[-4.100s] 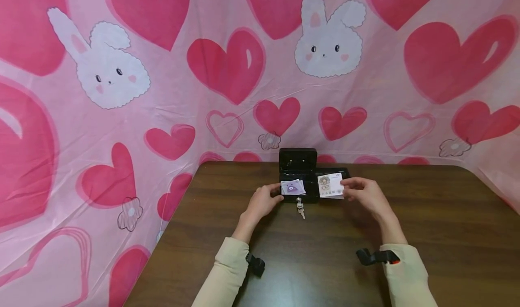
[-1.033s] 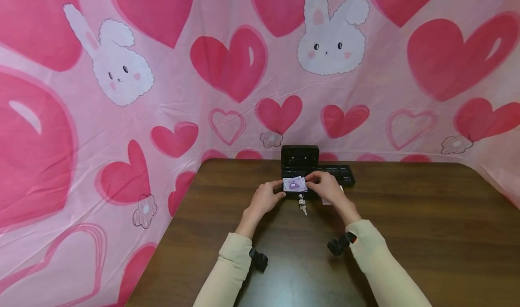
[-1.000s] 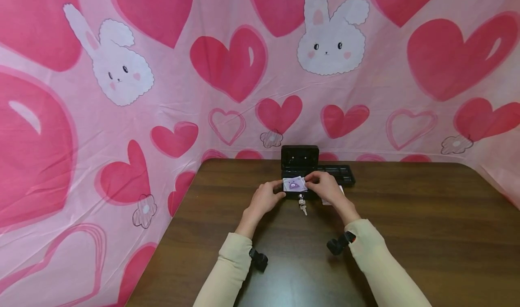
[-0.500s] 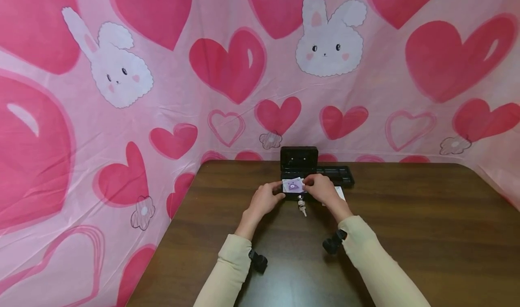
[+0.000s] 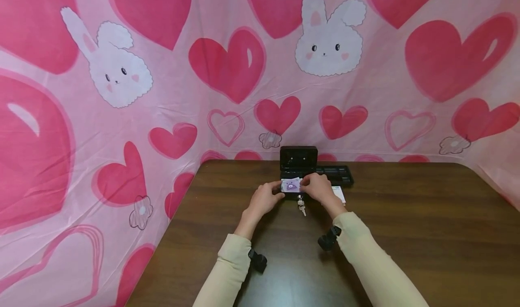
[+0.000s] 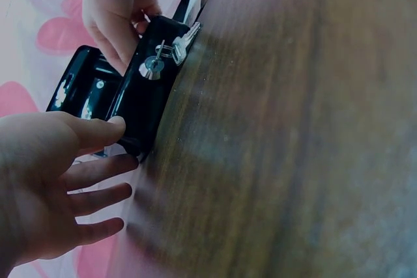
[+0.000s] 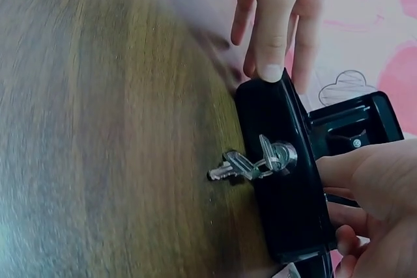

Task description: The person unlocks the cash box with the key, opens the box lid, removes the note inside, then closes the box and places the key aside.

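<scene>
A black cash box (image 5: 298, 155) stands with its lid up at the table's far edge. Purple play banknotes (image 5: 290, 185) with a bear's face lie stacked on its bottom part. My right hand (image 5: 318, 187) pinches their right edge between thumb and fingers. At the box's left end is my left hand (image 5: 265, 199), its thumb resting on the front edge of the box and its other fingers spread, fairly straight, as the left wrist view shows. A key (image 7: 229, 166) hangs with another from the lock (image 7: 284, 157) in the box front. The notes are hidden in the left wrist view.
Behind the right hand a black compartment tray (image 5: 341, 175) lies against the box's right side. A pale banknote (image 5: 338, 194) sticks out in front of it, partly covered by the hand. The wooden table (image 5: 406, 234) meets a pink heart-patterned curtain (image 5: 227, 63) at the back.
The right hand has gone from the pale banknote at the right to the purple stack, then shifted slightly left with its edge. The purple notes line up more neatly. The left hand stays put.
</scene>
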Motion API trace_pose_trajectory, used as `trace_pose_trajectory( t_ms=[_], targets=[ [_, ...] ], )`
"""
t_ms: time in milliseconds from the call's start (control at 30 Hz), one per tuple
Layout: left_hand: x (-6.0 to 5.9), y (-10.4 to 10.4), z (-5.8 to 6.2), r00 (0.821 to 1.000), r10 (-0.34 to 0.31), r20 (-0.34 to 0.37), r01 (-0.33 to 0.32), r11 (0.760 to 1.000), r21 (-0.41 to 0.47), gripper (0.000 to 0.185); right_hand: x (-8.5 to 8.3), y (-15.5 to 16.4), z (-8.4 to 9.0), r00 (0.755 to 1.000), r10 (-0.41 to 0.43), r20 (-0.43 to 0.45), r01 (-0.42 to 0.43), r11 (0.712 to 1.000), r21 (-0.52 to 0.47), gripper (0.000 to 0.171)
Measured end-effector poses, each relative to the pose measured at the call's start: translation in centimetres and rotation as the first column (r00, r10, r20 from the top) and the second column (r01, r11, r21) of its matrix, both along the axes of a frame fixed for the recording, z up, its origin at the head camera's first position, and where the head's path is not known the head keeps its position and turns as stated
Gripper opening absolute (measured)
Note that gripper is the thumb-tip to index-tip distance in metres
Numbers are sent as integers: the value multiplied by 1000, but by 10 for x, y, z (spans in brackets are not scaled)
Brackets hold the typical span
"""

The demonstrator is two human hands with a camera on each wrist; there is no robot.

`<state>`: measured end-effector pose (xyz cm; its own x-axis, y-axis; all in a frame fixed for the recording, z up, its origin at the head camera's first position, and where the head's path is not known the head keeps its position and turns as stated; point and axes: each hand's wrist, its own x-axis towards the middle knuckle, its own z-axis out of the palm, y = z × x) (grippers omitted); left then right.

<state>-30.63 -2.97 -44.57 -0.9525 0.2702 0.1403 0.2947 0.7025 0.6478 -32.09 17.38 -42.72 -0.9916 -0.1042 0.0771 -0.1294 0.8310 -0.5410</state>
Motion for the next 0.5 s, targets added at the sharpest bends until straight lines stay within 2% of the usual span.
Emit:
trace_pose_trajectory(
  t_ms=[267, 500],
  targets=[
    [0, 1, -1, 1000, -6, -13, 6, 1000, 0, 46, -2, -2, -1, 999, -48, -4, 47, 998, -28, 27],
    [0, 0, 1, 1000, -8, -4, 8, 1000, 2, 47, -3, -3, -1, 999, -53, -4, 52, 998, -19, 29]
  ],
)
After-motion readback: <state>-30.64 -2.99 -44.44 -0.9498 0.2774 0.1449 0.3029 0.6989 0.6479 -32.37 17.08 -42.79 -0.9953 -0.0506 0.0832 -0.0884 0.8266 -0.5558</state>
